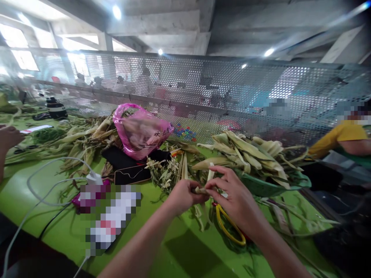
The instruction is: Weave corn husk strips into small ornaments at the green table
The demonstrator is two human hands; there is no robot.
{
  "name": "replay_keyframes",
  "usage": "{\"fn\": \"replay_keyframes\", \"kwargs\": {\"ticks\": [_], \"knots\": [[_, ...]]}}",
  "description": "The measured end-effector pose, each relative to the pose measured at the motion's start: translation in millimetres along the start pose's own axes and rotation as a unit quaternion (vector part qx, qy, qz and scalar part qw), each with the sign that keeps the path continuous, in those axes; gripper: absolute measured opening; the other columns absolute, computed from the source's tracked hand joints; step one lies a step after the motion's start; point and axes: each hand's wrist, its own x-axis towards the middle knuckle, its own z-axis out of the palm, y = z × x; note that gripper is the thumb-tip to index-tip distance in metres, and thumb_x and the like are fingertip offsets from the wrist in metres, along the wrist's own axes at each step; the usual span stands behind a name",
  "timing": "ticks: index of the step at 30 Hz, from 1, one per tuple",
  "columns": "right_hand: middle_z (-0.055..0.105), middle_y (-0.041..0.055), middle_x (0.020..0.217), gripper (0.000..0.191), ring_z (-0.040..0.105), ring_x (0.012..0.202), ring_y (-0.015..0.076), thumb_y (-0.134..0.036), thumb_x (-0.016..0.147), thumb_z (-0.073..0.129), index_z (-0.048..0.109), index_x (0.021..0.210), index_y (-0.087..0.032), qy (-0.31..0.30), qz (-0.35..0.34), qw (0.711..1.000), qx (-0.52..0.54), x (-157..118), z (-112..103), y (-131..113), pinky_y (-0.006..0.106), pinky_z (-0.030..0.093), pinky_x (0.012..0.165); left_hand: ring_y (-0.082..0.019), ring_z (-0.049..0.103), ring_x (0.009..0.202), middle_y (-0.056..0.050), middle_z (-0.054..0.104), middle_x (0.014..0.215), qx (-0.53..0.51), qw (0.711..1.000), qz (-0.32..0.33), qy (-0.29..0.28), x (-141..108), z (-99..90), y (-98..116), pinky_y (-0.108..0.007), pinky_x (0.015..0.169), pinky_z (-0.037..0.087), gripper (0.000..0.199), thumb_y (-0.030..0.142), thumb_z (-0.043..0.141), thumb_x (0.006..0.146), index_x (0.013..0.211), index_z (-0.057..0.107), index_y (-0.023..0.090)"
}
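Note:
Near the middle of the green table, my left hand [187, 195] pinches one end of a pale husk strip [200, 190]. My right hand [226, 189] meets it from the other side, thumb and fingers closed on the same strip, with a pale piece standing up between the fingers. Loose strip ends [198, 216] hang below both hands. Yellow-handled scissors [228, 227] lie under my right hand, their blades partly hidden. Small woven husk pieces [165, 172] are heaped just beyond my left hand.
Dried husks fill a green basket [261, 185] at right. A pink bag [142, 131], a dark phone [132, 174], a pixelated device [114, 220] and a white charger [94, 179] with cables are at left. A perforated screen [191, 85] stands behind. Another person's hand [10, 137] shows far left; a yellow sleeve [352, 131], right.

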Motion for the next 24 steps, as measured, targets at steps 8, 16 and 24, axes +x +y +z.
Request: {"fn": "replay_keyframes", "kwargs": {"ticks": [8,16,24], "knots": [[0.053,0.0077,0.129,0.016,0.054,0.112,0.0264,-0.013,0.082,0.051,0.063,0.084,-0.023,0.011,-0.052,0.998,-0.018,-2.6,14.5,-12.1,0.045,0.045,0.091,-0.01,0.047,0.059,0.003,0.053,0.058,0.009,1.0,-0.005,0.028,-2.3,3.4,3.5,-0.021,0.057,0.034,0.024,0.03,0.075,0.055,0.066,0.066,0.01],[0.059,0.0066,0.091,0.008,0.057,0.086,0.0218,-0.029,0.086,0.056,0.056,0.088,-0.022,0.091,0.037,0.993,0.071,-5.1,12.7,-13.2,0.035,0.047,0.075,-0.008,0.047,0.057,-0.001,0.061,0.066,-0.264,0.95,0.02,0.168,2.9,-3.0,4.5,-0.021,0.057,0.036,0.033,0.037,0.078,0.061,0.077,0.065,0.012],[0.063,0.0062,0.089,0.011,0.055,0.085,0.0224,-0.023,0.087,0.054,0.064,0.092,-0.022,0.092,0.002,0.996,0.0,-7.7,46.1,-35.2,0.035,0.041,0.077,-0.01,0.057,0.068,-0.003,0.066,0.083,-0.395,0.898,0.034,0.189,-0.5,4.0,9.5,-0.022,0.065,0.041,0.039,0.039,0.073,0.068,0.096,0.056,0.017]]}}
